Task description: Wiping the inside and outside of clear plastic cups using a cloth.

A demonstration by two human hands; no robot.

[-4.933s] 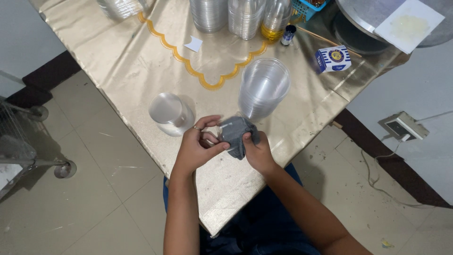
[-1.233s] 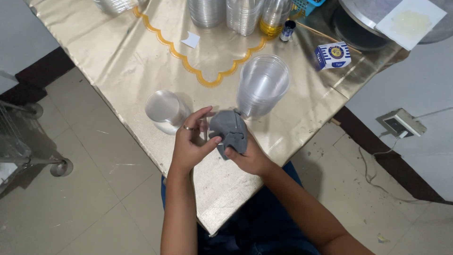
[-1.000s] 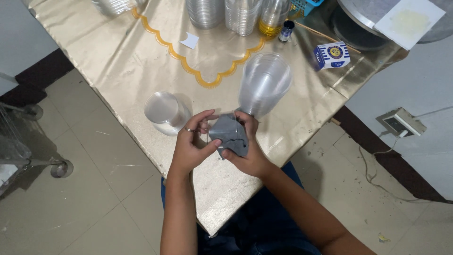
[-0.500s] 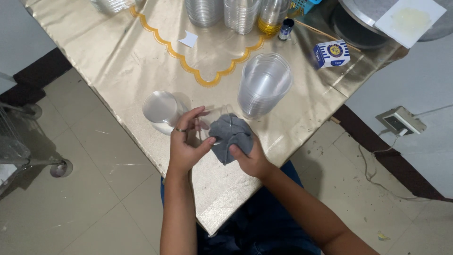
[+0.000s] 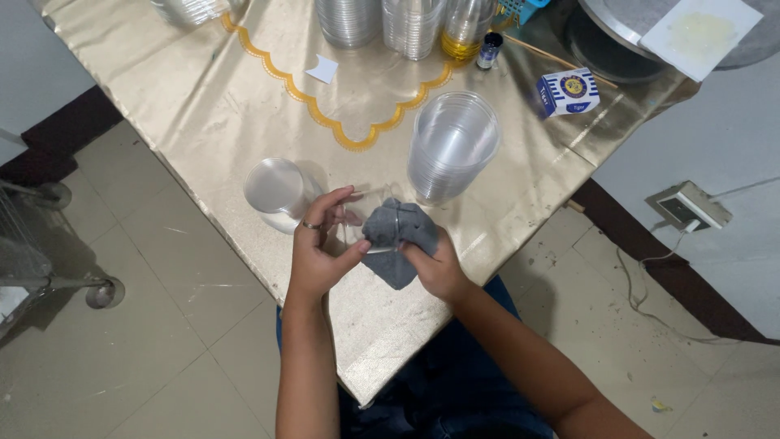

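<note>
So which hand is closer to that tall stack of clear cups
Right. The right hand, gripping the grey cloth, sits just below the stack of clear cups; the left hand is farther off, down-left.

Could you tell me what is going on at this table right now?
A person holds a clear cup in the left hand and presses a grey cloth into it with the right hand. A stack of cups stands just behind, another cup upside down at the left.

Even, bright room light falls from above. The gold cloth (image 5: 244, 97) shines with soft glare; shadows stay faint. Focus is sharp, with slight wide-angle bending at the edges.
</note>
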